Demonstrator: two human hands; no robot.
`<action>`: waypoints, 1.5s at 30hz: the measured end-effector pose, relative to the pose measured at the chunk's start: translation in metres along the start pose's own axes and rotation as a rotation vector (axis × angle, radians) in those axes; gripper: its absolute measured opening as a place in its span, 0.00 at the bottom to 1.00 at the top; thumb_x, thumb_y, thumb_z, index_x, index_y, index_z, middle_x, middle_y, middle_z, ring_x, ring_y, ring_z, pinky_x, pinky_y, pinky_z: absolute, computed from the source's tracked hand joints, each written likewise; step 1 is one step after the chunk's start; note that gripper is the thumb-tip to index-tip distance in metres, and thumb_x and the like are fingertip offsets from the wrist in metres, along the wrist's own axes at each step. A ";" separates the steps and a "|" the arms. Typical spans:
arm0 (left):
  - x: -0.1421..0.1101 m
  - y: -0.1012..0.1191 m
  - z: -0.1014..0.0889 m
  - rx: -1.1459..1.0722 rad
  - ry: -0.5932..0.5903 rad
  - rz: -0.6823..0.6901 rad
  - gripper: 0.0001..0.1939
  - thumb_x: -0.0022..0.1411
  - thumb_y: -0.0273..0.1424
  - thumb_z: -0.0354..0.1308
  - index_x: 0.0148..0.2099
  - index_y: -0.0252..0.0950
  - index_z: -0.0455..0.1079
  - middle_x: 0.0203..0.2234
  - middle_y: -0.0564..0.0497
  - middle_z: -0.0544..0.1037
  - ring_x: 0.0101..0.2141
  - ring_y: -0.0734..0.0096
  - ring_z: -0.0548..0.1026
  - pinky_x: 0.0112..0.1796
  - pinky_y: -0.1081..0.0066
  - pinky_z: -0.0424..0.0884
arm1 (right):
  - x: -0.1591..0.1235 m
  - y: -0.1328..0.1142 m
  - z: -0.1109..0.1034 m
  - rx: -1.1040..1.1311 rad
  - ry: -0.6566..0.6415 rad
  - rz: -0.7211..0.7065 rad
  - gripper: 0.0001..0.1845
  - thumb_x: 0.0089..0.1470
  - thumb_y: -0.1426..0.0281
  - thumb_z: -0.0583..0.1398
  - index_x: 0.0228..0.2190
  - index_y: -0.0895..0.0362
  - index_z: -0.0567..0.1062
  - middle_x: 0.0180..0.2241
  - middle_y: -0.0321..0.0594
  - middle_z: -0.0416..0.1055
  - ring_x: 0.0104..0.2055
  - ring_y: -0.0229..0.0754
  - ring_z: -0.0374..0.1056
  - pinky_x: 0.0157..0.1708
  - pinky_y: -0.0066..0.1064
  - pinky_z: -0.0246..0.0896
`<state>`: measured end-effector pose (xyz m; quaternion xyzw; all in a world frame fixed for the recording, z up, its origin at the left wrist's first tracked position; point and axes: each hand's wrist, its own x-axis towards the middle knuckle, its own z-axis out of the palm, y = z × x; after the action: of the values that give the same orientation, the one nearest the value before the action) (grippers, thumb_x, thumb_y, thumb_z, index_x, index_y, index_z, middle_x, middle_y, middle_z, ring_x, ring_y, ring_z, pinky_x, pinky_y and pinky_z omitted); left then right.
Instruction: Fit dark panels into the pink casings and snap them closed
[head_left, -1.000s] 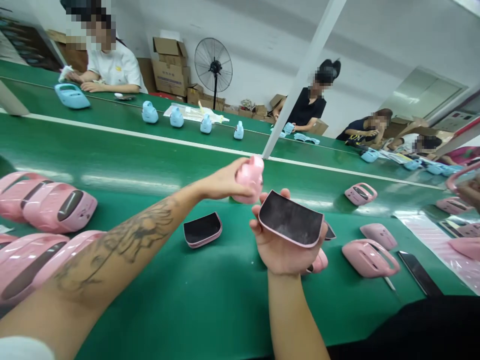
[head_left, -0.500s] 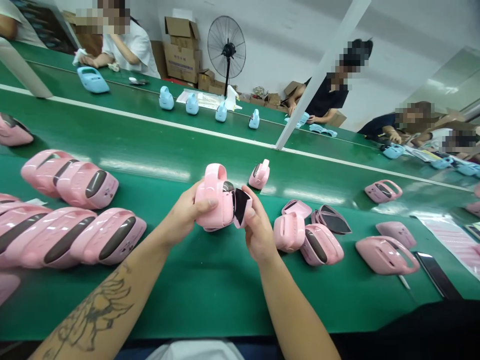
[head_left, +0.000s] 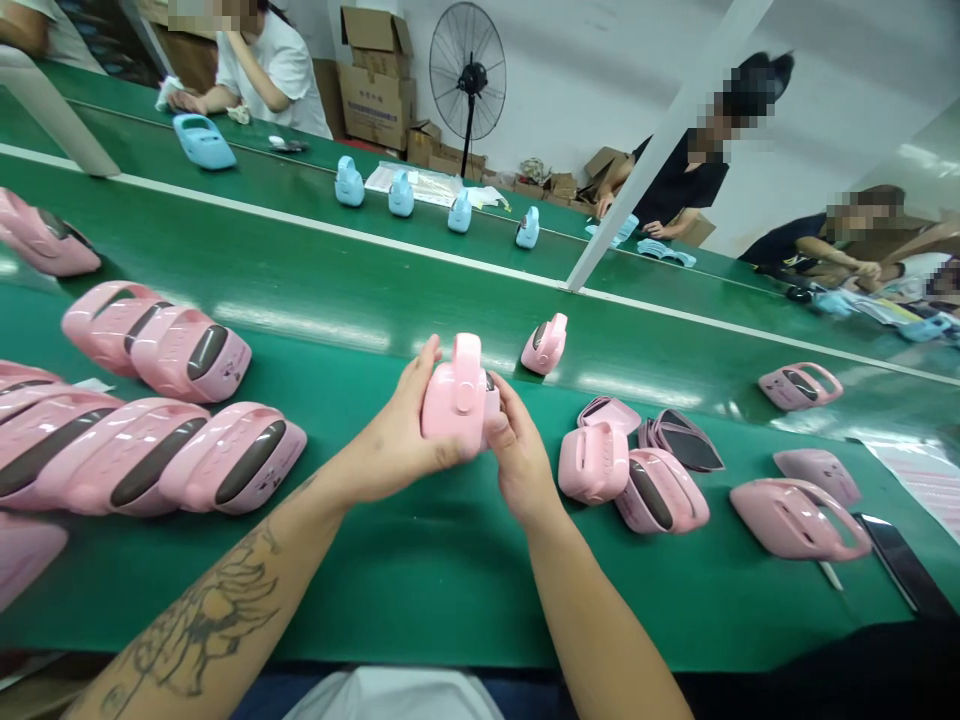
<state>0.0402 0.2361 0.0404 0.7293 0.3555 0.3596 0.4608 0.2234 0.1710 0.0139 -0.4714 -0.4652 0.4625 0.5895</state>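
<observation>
Both my hands meet over the green belt around a glossy pink plastic casing (head_left: 457, 395). My left hand (head_left: 394, 435) wraps its near side, and my right hand (head_left: 517, 450) presses its far end. A sliver of dark lining shows between casing and right fingers; the rest of that end is hidden. A smaller pink casing (head_left: 545, 343) stands just beyond my right hand. Rows of pink casings with dark oval panels (head_left: 240, 465) lie to the left. More pink shells (head_left: 586, 462) and a stack of dark-lined covers (head_left: 682, 442) lie to the right.
The green conveyor belt (head_left: 375, 610) runs across in front of me. A black smartphone (head_left: 900, 565) lies at its right edge. Beyond a white rail, a second belt carries blue casings (head_left: 401, 195). Co-workers (head_left: 679, 180) sit along it, with cardboard boxes (head_left: 375, 90) and a standing fan (head_left: 469, 85) behind.
The dark-lined cover, held palm-up in my right hand a second ago, has been brought against the pink casing. My hands are now together around it, and the view has shifted.
</observation>
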 end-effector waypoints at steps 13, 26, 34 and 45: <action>-0.021 -0.021 0.002 -0.169 0.244 0.083 0.56 0.49 0.45 0.81 0.74 0.40 0.61 0.67 0.34 0.74 0.65 0.36 0.74 0.64 0.45 0.73 | -0.017 -0.006 -0.004 -0.148 -0.204 0.069 0.49 0.70 0.33 0.40 0.73 0.49 0.68 0.61 0.50 0.81 0.66 0.62 0.75 0.70 0.60 0.66; -0.014 -0.017 -0.013 -0.787 -0.206 -0.342 0.37 0.54 0.46 0.81 0.59 0.34 0.75 0.50 0.39 0.85 0.47 0.52 0.84 0.45 0.64 0.79 | -0.014 0.000 -0.004 -0.780 -0.326 -0.548 0.69 0.56 0.56 0.77 0.81 0.42 0.40 0.80 0.54 0.51 0.81 0.69 0.51 0.76 0.70 0.53; -0.012 -0.015 -0.015 -0.775 -0.218 -0.317 0.42 0.53 0.47 0.81 0.64 0.35 0.73 0.53 0.38 0.84 0.53 0.47 0.83 0.51 0.59 0.79 | -0.018 -0.002 -0.010 -0.833 -0.274 -0.539 0.67 0.55 0.52 0.77 0.80 0.39 0.44 0.77 0.53 0.55 0.77 0.71 0.56 0.74 0.70 0.57; -0.013 -0.010 -0.006 -0.815 -0.252 -0.294 0.31 0.55 0.40 0.79 0.58 0.35 0.77 0.45 0.42 0.86 0.41 0.55 0.85 0.41 0.63 0.80 | -0.021 -0.002 -0.005 -0.748 -0.247 -0.556 0.61 0.54 0.60 0.79 0.77 0.36 0.53 0.70 0.53 0.59 0.74 0.68 0.60 0.71 0.68 0.62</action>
<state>0.0266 0.2311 0.0307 0.4680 0.2257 0.3094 0.7964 0.2253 0.1490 0.0131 -0.4503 -0.7746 0.1406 0.4212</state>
